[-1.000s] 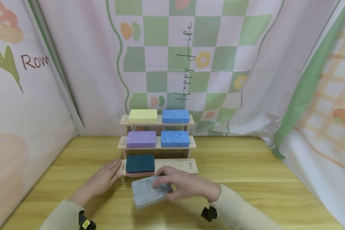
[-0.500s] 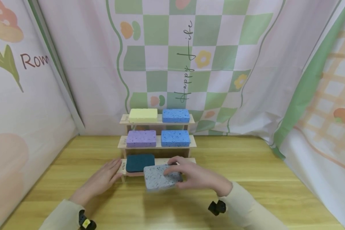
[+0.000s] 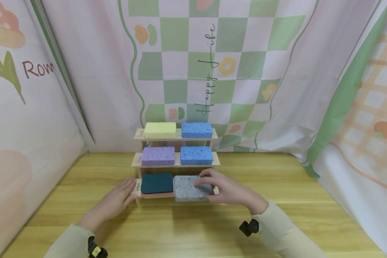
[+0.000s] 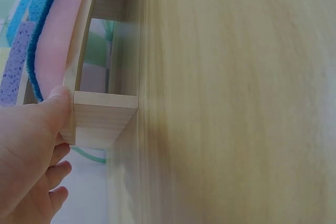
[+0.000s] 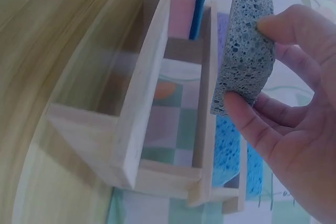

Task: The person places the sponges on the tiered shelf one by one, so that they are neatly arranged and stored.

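Note:
My right hand (image 3: 225, 190) grips a grey speckled sponge (image 3: 188, 188) by its right end. In the right wrist view the grey sponge (image 5: 247, 51) is raised off the lowest shelf board (image 5: 142, 93), with thumb and fingers on opposite sides. From the head it overlaps the right half of that board, beside a dark teal-topped sponge with a pink base (image 3: 157, 183). My left hand (image 3: 116, 199) holds the left end of the three-tier wooden stand (image 3: 137, 187), its thumb at the board's front edge (image 4: 79, 72) and the forefinger partly hidden behind.
On the middle tier sit a purple sponge (image 3: 158, 156) and a blue sponge (image 3: 196, 156). A yellow sponge (image 3: 160, 130) and another blue sponge (image 3: 196, 130) occupy the top tier. A patterned curtain (image 3: 245, 107) hangs behind the wooden table (image 3: 271, 172).
The grey sponge has travelled right and away from me in the right hand, from in front of the stand to over the lowest tier. The left hand has stayed put.

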Available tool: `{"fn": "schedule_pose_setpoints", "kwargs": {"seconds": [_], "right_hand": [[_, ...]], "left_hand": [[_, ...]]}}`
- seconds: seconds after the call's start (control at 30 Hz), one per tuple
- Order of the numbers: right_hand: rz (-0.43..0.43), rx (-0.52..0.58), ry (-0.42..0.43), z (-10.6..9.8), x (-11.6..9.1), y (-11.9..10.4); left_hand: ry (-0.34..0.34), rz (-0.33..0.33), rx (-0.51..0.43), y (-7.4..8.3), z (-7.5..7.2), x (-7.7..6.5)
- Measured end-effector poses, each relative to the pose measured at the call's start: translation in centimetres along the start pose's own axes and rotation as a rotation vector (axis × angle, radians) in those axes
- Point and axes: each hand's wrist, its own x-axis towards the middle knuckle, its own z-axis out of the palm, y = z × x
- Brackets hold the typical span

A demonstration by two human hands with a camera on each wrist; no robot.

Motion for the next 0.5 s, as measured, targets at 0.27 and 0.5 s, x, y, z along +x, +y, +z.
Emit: {"fn": "schedule_pose_setpoints", "kwargs": {"seconds": [0.27,0.5], "right_hand": [[0.014,-0.054,0.015,0.3,-0.4,1.3],[0.072,-0.070,-0.002,0.5,-0.5,2.1]], "left_hand": [[0.002,-0.001,-0.001,0.0,0.1,-0.1],[-0.002,0.001,-0.007,0.0,0.1,0.0]]}}
